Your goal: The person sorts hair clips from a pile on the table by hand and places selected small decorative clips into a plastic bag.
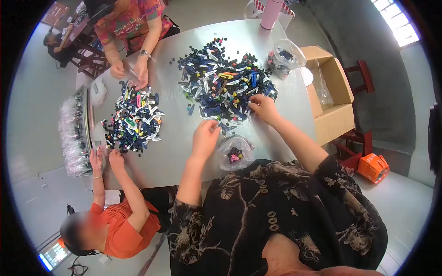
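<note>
Right now I see the hair-clip pile [221,85] toward the table's [171,64] right edge; my right hand [265,110], fingers half-curled, touches its near side. My left hand's [206,138] fingers nearly meet just beside it; I can't tell what either grasps. A plastic bag [244,146] sits by the near edge.

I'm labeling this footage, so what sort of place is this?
Probably a sorting or packing workshop: heaped hair clips on a shared table, an open cardboard box and plastic bags.
</note>
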### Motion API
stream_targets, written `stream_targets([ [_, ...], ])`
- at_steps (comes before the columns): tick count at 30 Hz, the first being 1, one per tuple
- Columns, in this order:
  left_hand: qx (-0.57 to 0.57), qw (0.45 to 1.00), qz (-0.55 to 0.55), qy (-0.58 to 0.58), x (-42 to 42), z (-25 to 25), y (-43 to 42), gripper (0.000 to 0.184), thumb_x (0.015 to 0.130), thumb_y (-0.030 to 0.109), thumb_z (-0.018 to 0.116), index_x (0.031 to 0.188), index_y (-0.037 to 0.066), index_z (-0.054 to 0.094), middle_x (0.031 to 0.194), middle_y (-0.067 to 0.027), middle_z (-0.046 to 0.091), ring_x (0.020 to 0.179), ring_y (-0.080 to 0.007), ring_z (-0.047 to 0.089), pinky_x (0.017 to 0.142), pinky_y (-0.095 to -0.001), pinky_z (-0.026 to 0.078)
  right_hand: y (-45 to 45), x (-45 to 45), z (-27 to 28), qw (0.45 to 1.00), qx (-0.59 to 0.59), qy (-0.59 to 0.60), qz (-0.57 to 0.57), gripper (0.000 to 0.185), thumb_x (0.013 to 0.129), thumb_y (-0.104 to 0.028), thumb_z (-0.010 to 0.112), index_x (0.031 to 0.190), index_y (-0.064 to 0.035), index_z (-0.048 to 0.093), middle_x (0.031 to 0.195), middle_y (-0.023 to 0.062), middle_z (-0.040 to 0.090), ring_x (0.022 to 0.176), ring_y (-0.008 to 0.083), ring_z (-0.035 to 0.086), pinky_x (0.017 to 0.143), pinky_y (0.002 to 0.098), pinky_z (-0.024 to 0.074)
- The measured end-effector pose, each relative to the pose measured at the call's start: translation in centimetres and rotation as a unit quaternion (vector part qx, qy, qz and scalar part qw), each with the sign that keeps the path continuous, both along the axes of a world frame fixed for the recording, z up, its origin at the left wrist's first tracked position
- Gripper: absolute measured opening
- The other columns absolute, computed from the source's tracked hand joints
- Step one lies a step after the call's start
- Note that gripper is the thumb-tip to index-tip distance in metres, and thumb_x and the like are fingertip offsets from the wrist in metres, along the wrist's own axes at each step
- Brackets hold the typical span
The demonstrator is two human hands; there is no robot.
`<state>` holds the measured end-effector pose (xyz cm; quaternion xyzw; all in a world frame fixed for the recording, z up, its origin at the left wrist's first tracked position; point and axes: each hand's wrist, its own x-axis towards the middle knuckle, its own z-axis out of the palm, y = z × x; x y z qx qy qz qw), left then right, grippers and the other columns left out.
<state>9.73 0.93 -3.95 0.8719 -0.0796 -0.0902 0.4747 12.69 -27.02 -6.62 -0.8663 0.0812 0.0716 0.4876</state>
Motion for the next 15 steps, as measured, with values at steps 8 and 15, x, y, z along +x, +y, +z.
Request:
stream_targets([
  [8, 0.055, 0.975, -0.152, -0.154, 5.4, 0.7, -7.4, 0.021, 0.082, 0.005, 0.069, 0.103, 0.006, 0.069, 0.104, -0.0107, 0.059, 0.097, -0.0323, 0.062, 0.083, -0.0403, 0.052, -1.9, -2.6, -2.8, 0.997, -0.021, -0.054, -0.053, 0.020, 0.089, -0.018, 0.064, 0.102, -0.0040, 0.072, 0.079, 0.0142, 0.072, 0.070, 0.0229, 0.070, 0.070, 0.0359, 0.0544],
  [15, 0.122, 0.961, -0.176, -0.177, 8.4, -2.1, -8.2, 0.023, 0.081, 0.000, 0.066, 0.102, 0.009, 0.067, 0.104, -0.0115, 0.058, 0.101, -0.0343, 0.061, 0.085, -0.0438, 0.052, -3.7, -5.0, -3.0, 0.996, 0.049, 0.045, -0.067, 0.015, 0.091, -0.012, 0.066, 0.101, -0.0018, 0.066, 0.076, 0.0090, 0.069, 0.065, 0.0149, 0.066, 0.063, 0.0306, 0.0526],
])
